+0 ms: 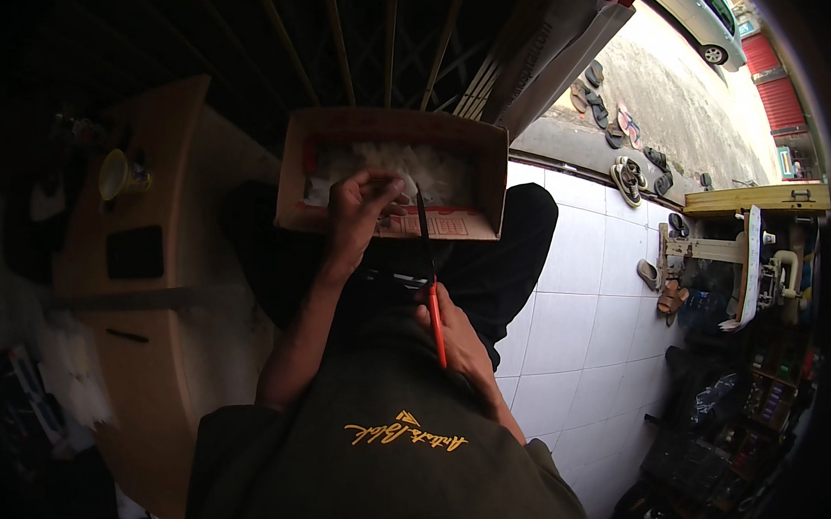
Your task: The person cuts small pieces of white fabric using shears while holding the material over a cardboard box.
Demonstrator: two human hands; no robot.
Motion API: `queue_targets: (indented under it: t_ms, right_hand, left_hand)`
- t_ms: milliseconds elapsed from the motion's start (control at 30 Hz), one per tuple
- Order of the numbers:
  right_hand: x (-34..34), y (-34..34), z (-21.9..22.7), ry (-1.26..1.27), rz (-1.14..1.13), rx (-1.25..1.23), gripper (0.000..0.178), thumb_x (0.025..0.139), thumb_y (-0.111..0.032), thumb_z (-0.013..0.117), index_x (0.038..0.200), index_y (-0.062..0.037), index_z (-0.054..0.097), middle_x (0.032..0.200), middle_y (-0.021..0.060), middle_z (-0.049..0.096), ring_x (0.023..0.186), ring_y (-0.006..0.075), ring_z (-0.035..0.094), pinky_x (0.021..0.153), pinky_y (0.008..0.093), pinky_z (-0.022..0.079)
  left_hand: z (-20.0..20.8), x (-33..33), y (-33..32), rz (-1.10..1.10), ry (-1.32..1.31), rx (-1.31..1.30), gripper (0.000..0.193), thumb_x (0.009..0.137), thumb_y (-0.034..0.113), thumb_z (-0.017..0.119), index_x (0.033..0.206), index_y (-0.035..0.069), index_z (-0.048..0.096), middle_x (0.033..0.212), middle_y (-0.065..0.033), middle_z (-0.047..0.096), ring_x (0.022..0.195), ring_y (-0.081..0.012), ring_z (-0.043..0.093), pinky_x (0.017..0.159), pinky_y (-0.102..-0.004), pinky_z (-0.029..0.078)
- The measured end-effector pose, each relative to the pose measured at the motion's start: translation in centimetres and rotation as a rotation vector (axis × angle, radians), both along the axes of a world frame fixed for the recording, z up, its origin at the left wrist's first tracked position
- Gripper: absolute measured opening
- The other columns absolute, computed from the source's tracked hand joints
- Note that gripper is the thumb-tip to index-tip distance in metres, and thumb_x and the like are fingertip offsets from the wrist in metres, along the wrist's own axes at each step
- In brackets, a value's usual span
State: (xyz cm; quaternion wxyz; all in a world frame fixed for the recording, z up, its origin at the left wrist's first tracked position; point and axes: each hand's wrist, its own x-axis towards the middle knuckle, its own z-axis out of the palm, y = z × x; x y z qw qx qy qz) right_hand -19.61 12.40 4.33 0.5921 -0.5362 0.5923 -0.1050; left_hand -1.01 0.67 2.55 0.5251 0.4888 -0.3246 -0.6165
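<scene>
On my lap's far side stands an open cardboard box (pixel 486 184) with loose white, feather-like material (pixel 420 159) inside. My left hand (pixel 367 206) is over the box's near left part, its fingers bent in a pinch around a small white piece (pixel 407 187), perhaps a feather. My right hand (pixel 463 340) is closed around the red handle of a pair of scissors (pixel 427 228), seen edge-on. Their long dark blade points away from me, its tip close to the left fingertips. Whether the blades are parted cannot be told.
At left is a wooden table (pixel 165 360) bearing a dark phone-like slab (pixel 136 252), a yellow-rimmed cup (pixel 113 175) and a pen (pixel 126 336). A folding metal gate (pixel 390 40) stands behind the box. Pale floor tiles (pixel 561 331), several sandals (pixel 672 297) and a clamped bench (pixel 713 249) lie rightward.
</scene>
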Motion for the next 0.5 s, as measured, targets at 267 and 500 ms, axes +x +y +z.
queue_targets:
  t_ms: [267, 500]
  right_hand:
    - [1.5, -3.5, 1.0, -0.004, -0.090, -0.034, 0.065, 0.091, -0.058, 0.055, 0.113, 0.0032, 0.052, 0.084, 0.0239, 0.063, 0.083, 0.0395, 0.062, 0.077, 0.0444, 0.045]
    - [0.6, -2.6, 0.5, -0.001, -0.063, 0.001, 0.065, 0.092, -0.060, 0.053, 0.112, 0.0028, 0.053, 0.086, 0.0245, 0.063, 0.086, 0.0367, 0.064, 0.078, 0.0422, 0.045]
  left_hand:
    - [-0.4, 0.2, -0.1, -0.057, -0.055, -0.037, 0.018, 0.086, 0.007, 0.072, 0.102, 0.000, 0.066, 0.085, -0.0060, 0.070, 0.071, -0.0104, 0.066, 0.058, -0.0260, 0.059]
    - [-0.4, 0.5, 0.0, 0.002, -0.007, -0.004, 0.018, 0.086, 0.006, 0.072, 0.101, -0.002, 0.066, 0.087, -0.0087, 0.071, 0.072, -0.0117, 0.067, 0.059, -0.0269, 0.059]
